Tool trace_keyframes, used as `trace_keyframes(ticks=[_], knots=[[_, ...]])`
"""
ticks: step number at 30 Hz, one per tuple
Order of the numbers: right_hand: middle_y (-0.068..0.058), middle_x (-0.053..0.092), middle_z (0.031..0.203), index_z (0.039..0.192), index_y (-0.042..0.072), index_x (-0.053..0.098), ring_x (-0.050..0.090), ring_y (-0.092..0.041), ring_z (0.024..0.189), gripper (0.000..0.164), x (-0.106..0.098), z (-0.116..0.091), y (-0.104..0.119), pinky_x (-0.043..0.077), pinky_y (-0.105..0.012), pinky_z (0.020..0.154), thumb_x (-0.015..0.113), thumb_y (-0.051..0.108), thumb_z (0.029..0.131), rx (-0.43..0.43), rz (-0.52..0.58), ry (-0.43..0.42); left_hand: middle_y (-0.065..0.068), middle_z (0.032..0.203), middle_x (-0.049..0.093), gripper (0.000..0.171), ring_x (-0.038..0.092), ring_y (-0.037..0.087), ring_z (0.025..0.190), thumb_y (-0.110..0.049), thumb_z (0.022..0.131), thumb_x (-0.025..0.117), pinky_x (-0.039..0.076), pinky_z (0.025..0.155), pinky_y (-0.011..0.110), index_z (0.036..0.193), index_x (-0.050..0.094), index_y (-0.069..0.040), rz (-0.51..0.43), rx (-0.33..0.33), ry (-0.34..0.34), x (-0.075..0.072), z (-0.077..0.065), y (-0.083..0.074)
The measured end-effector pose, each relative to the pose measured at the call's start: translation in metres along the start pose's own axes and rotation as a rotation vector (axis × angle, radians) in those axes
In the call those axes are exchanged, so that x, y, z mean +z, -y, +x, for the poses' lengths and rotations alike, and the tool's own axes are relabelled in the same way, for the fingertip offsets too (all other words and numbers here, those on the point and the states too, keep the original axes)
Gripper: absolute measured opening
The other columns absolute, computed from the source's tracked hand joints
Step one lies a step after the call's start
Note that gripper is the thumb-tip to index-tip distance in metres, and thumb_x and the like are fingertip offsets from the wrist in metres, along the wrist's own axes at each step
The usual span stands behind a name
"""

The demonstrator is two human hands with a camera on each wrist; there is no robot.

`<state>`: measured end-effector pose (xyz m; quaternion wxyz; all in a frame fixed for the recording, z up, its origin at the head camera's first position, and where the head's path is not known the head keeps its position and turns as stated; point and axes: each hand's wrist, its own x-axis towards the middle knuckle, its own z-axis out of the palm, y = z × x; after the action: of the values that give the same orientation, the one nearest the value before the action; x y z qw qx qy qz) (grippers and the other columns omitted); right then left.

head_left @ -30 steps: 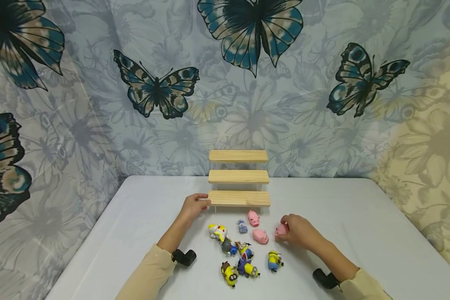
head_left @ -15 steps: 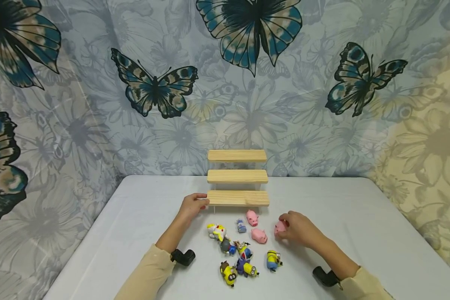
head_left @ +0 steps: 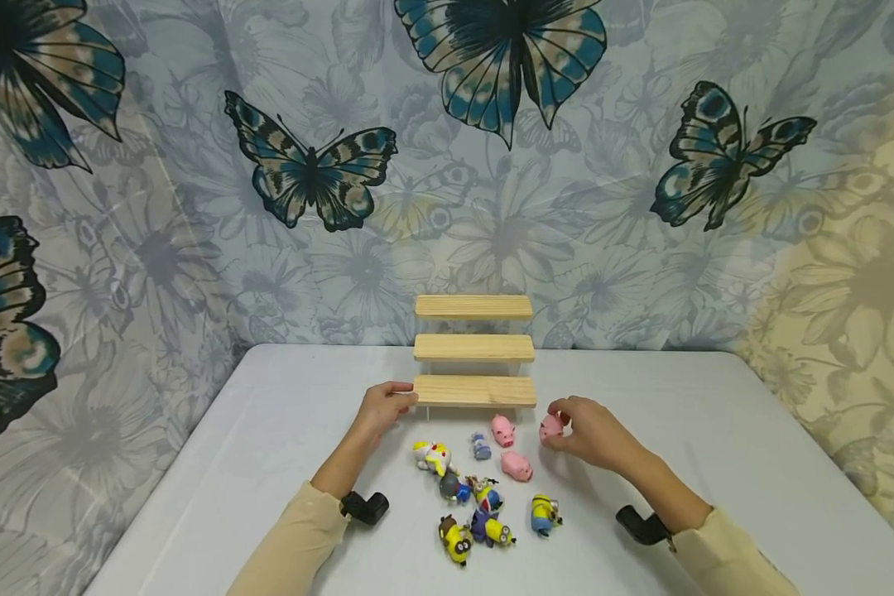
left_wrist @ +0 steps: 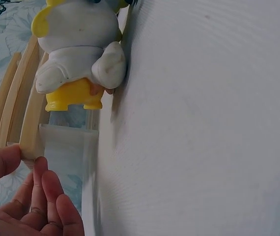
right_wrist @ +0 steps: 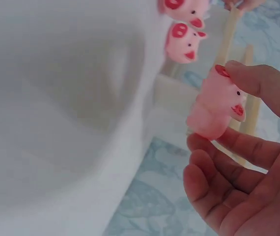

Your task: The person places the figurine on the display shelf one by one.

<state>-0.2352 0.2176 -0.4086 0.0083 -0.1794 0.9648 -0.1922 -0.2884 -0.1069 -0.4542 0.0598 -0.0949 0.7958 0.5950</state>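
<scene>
A three-step display stand (head_left: 475, 390) with pale wooden boards and clear supports stands at the back of the table. My left hand (head_left: 382, 411) pinches the left end of its lowest board, thumb above and fingertips below in the left wrist view. Between the thumb and fingers of my right hand (head_left: 599, 432) is a pink toy pig (right_wrist: 214, 105), held right of the stand's front corner. Another toy pig (head_left: 502, 430) sits just before the stand, with a third pig (head_left: 516, 466) nearer to me. A small blue-grey figure (head_left: 480, 446) is beside them.
A white-and-yellow figure (left_wrist: 78, 56) lies near my left forearm. Closer in are a grey-and-blue figure (head_left: 454, 488), a blue-and-red figure (head_left: 487, 494) and several minion figures, one (head_left: 545, 515) apart on the right. A butterfly-print cloth (head_left: 328, 281) hangs behind the white table (head_left: 305, 372).
My right hand has moved the gripped pig a little forward, toward the stand's right front corner. My left hand keeps its hold on the board.
</scene>
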Motion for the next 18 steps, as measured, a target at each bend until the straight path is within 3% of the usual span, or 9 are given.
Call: trace_keyframes(ticks=[18], knots=[[-0.004, 0.063, 0.088, 0.107, 0.001, 0.067, 0.057, -0.021, 0.081, 0.036, -0.007, 0.038, 0.017, 0.047, -0.031, 0.069, 0.078, 0.022, 0.080, -0.162, -0.015, -0.035, 0.006, 0.096, 0.070, 0.033, 0.062, 0.019, 0.088, -0.024, 0.091, 0.068, 0.046, 0.068, 0.028, 0.120, 0.067, -0.009, -0.008, -0.018, -0.001, -0.002, 0.000, 0.001]])
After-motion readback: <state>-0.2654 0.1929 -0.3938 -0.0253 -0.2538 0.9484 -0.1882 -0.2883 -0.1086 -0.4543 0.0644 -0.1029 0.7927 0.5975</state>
